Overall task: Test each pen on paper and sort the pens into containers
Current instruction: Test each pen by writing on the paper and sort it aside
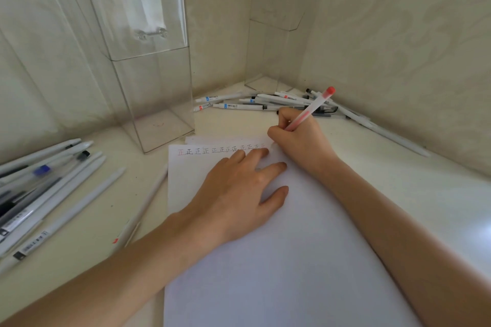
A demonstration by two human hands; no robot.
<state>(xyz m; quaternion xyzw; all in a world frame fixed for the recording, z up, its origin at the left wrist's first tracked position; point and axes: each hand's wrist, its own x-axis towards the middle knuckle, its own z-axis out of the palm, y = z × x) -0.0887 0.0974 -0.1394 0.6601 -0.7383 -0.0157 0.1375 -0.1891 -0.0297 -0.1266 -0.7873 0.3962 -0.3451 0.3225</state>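
1. Right hand [295, 138]: fingers and thumb are curled tightly around the red pen [311, 108], clamped low on its barrel. The pen is tilted, with its red end pointing up and away. The tip is hidden behind the fingers, at the right end of the row of marks [220, 151].

2. Left hand [239, 194]: palm down on the sheet of paper [292, 260], fingers straight and slightly spread, holding nothing. The fingertips lie just below the row of marks.

3. Sheet of paper: lies flat on the table [398, 172], directly in front of the person. The marks run along its far edge (some red, some dark).

4. Left container [159, 82]: clear, tall and upright, just beyond the far left corner of the paper.

5. Back container [276, 34]: clear and upright, set in the corner against the wall [398, 34].

6. Back pile of pens [255, 103]: lies on the table in front of the back container, just behind the right hand.

7. Left pile of pens [39, 180]: lies at the left edge of the table, well apart from the back pile.

8. Loose pen [148, 202]: lies alone beside the left edge of the paper.
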